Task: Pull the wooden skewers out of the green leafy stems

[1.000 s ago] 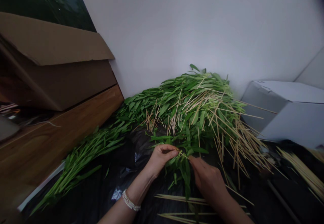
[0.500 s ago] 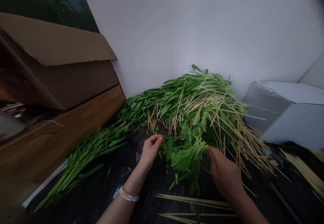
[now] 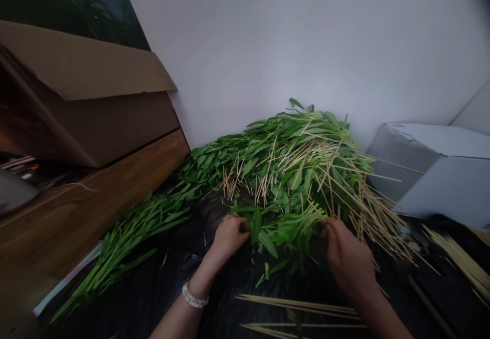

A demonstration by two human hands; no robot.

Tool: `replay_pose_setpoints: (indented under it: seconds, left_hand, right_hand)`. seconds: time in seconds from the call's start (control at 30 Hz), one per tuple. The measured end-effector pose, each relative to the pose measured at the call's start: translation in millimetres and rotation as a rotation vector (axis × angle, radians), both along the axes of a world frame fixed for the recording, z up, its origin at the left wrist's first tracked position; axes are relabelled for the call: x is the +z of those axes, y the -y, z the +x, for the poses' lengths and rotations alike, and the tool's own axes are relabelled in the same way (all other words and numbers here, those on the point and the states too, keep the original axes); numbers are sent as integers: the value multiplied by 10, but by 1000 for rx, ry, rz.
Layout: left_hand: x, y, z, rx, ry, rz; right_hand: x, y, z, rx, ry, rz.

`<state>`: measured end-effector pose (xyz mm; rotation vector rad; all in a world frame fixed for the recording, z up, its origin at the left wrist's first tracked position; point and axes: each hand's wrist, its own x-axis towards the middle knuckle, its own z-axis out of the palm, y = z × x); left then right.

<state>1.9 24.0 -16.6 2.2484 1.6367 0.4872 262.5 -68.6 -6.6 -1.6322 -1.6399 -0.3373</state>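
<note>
A big heap of green leafy stalks threaded on thin bamboo skewers lies against the white wall. My left hand is curled closed on the left end of a leafy bunch at the front of the heap. My right hand grips the right end of the same bunch, back of the hand up, fingers hidden in the leaves. The bunch stretches between both hands over black plastic sheeting. A bead bracelet sits on my left wrist.
Loose green stalks trail to the left along a wooden ledge. A cardboard box sits above it. A white box stands at right. Bare skewers lie in front and at the far right.
My hands moved apart from a pinch at the centre. The right hand went right and forward with the bunch, and the left hand closed on the bunch's left end.
</note>
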Motion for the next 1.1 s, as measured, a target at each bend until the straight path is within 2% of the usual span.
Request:
replay_pose_setpoints:
  seconds: [0.1,0.27,0.33,0.43,0.53,0.67,0.8,0.97,1.1]
  left_hand:
    - [25,-8,23,-5,183,86]
    - [116,-36,29,87,653,224]
    - [135,-38,42,84,889,108]
    - [147,-16,78,73,1270,-229]
    - [165,27,117,51,1502,-419]
    - [177,77,162,-20,1545,-494]
    - [123,101,212,-12,1488,-514]
    - [44,129,283,42,1427,-484]
    - [29,162,315,4,1284,-444]
  right_hand:
    - [3,9,-16,1,-4,8]
    - [-1,14,-23,23,-22,1]
    - [-13,10,-23,31,-24,6]
    - [-32,3,-34,55,-17,10]
    - [-45,-2,-71,101,-8,29]
    - [-70,1,-160,214,10,63]
    - [-113,19,-263,326,34,61]
    - [-156,50,-363,391,36,-22]
    - [-170,60,-395,420,46,-80]
